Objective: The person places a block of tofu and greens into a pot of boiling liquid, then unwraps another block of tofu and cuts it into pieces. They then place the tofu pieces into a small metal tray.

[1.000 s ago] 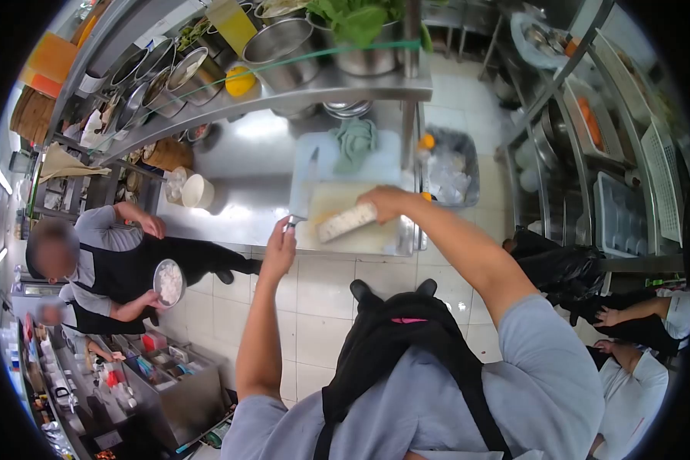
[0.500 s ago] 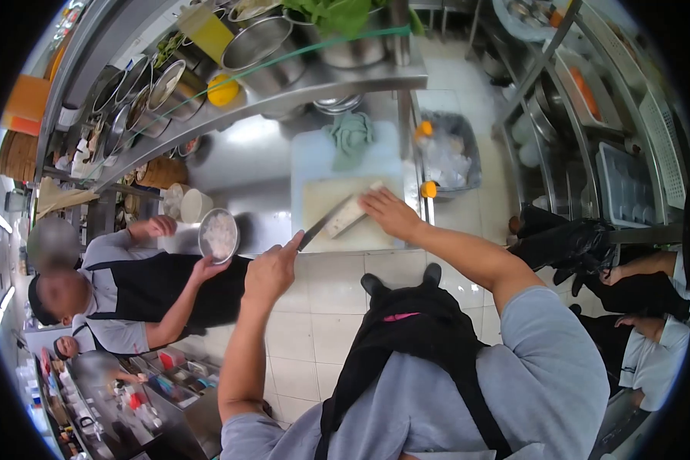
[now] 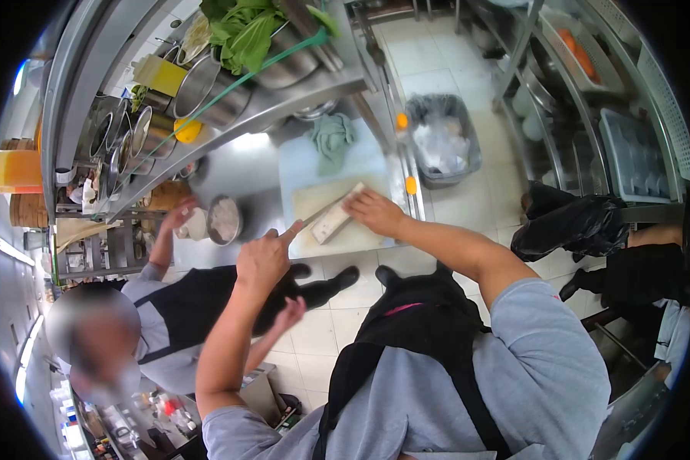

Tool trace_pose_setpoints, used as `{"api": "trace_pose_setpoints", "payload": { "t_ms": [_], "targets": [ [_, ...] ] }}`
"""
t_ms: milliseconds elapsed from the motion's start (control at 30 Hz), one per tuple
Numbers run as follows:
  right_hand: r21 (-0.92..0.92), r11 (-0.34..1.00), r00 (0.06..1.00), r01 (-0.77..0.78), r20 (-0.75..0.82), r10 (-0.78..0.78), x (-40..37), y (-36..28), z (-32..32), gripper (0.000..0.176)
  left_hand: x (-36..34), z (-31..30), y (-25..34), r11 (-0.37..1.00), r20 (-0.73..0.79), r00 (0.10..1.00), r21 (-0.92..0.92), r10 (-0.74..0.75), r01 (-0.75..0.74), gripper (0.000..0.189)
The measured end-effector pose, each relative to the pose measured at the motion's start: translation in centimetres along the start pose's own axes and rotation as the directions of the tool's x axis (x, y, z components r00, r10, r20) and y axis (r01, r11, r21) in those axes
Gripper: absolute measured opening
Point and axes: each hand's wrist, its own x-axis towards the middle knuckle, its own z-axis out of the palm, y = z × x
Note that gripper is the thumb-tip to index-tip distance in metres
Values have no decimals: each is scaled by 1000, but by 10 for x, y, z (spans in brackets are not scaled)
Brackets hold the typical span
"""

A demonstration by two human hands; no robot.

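Clock directions are as seen in the view, with 12 o'clock at the top. The pale block (image 3: 336, 222) lies on a cream board (image 3: 305, 201), its far end pointing between 1 and 2 o'clock. The right hand (image 3: 376, 215) comes in from 4 o'clock and is clamped over that far end, fingers close together. The left hand (image 3: 264, 257), at 8 o'clock from the block, is closed round the handle of a knife (image 3: 323, 211), index finger stretched forward. The blade points towards 2 o'clock, right beside the block's left edge; whether it touches, I cannot tell.

Under the cream board is a bluish-white board (image 3: 294, 162), with a crumpled green cloth (image 3: 332, 142) on it at 12 o'clock from the block. Both boards lie on a metal table (image 3: 257, 201). At 9 o'clock on the table stands a metal bowl (image 3: 225, 220) of pale pieces, and just beyond it a white tub (image 3: 193, 224), near a co-worker's hand (image 3: 180, 214). A grey bin (image 3: 475, 157) holding plastic bags stands at 2 o'clock
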Motion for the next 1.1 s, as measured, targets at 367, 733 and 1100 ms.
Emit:
{"api": "trace_pose_setpoints", "payload": {
  "t_ms": [367,733,1100],
  "targets": [
    [13,1000,1000,-2,-31,2,-2,1,4,42,23,-24,30,996,19,1000,93,5,-6,62],
    [75,997,1000,-23,-17,25,-1,2,4,42,64,-13,43,978,57,997,201,44,-54,59],
    [206,872,830,-443,461,313,55,39,-22,77,92,-22,15,924,132,972,308,195,-227,52]
  ]
}}
